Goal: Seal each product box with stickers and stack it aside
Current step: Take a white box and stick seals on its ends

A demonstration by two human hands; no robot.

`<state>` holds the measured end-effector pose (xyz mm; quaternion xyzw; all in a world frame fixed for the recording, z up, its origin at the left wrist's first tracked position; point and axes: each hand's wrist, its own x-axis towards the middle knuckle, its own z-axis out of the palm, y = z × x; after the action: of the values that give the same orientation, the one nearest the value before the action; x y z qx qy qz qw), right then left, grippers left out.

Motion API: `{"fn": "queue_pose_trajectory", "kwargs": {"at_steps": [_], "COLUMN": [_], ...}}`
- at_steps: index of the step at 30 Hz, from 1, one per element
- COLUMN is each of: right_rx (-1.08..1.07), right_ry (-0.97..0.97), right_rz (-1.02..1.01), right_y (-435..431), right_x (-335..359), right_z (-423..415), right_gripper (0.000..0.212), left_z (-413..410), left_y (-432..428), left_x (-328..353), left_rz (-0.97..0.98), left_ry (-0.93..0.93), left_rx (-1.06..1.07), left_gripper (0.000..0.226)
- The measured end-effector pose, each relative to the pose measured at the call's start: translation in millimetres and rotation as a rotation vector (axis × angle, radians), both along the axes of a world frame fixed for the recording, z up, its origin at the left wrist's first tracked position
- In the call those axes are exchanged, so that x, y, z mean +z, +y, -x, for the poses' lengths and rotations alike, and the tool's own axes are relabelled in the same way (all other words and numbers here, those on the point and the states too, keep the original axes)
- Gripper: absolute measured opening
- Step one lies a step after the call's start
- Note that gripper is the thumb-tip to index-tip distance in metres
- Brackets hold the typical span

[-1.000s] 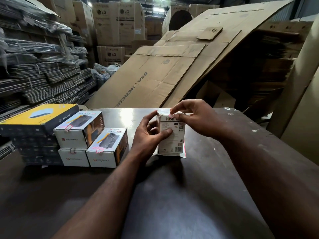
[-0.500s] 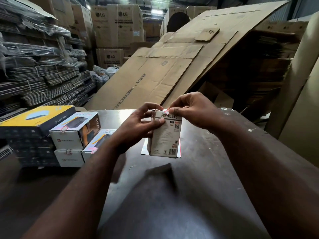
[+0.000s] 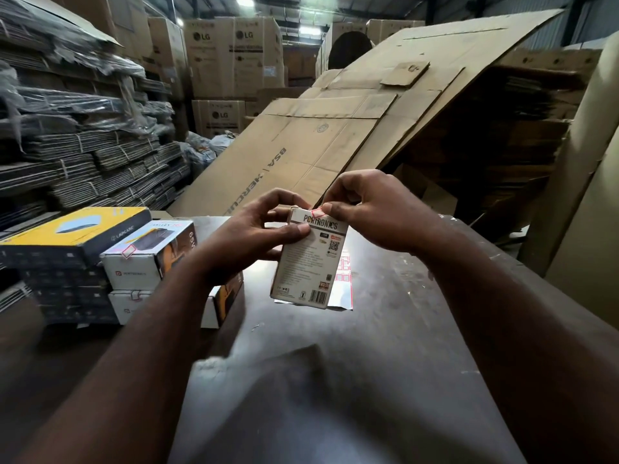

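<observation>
A white Portronics product box (image 3: pixel 310 262) is held upright above the dark table (image 3: pixel 402 313), its printed back toward me. My left hand (image 3: pixel 258 236) grips its left side, thumb across the front. My right hand (image 3: pixel 365 212) pinches a small red-edged sticker (image 3: pixel 319 212) against the box's top right edge. A sheet of red-edged stickers (image 3: pixel 343 279) lies on the table behind the box. To the left stand sealed white boxes (image 3: pixel 147 256), stacked two high, each with a sticker on its flap.
A yellow-topped Lapcare box (image 3: pixel 73 229) lies on a dark stack at far left. Big flattened cardboard sheets (image 3: pixel 318 135) lean behind the table. Bundled cardboard stacks (image 3: pixel 83 155) fill the left, and LG cartons (image 3: pixel 234 58) stand at the back.
The box has been lifted off the table and tilted, rising toward me. My left hand shifted from the box's front to gripping its upper left side. My right hand stays at the top edge with the sticker.
</observation>
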<state>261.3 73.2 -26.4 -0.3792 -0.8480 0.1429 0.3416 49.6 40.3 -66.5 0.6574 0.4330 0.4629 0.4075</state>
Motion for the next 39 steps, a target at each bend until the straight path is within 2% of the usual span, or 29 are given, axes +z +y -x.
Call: {"fn": "queue_pose_trajectory", "kwargs": {"at_steps": [5,8,14,19,24,26,31,39], "right_rx": [0.021,-0.003,-0.027,-0.026,-0.022,0.001,-0.071,-0.109], "right_ry": [0.036,0.137,0.195,0.292,0.333,0.302,-0.025,-0.154], "right_rz": [0.005,0.01,0.084,0.073,0.045,0.047,-0.097,-0.155], "right_y": [-3.1,-2.9,-1.6,-7.0,-11.8,-15.4,-26.8,-29.2], "right_x": [4.0,2.2,-2.3,-0.8,5.5,11.4,19.2,16.9], "right_z": [-0.5,0.0,1.5,3.6,3.3,1.5,-1.6,2.2], "right_gripper": [0.021,0.025,0.017,0.012,0.003,0.004,0.003,0.005], "left_z": [-1.4,-3.2,-1.8,-4.4,-4.3,-3.0,-2.9,-4.1], "left_y": [-3.0,-3.2,-1.0,-5.2,-4.8,-3.6,-3.7,-5.9], "left_x": [8.1,10.3,11.0,14.0,18.7,18.0,20.2,24.9], "left_rz": [-0.03,-0.05,-0.055,-0.101,-0.157,-0.162,-0.137,-0.11], "left_ry": [-0.004,0.003,0.047,0.033,0.04,0.093,0.092,0.166], "left_rx": [-0.014,-0.023,-0.022,0.002,0.01,0.014,0.025,-0.037], "left_gripper": [0.04,0.034,0.026,0.033,0.024,0.021,0.022,0.028]}}
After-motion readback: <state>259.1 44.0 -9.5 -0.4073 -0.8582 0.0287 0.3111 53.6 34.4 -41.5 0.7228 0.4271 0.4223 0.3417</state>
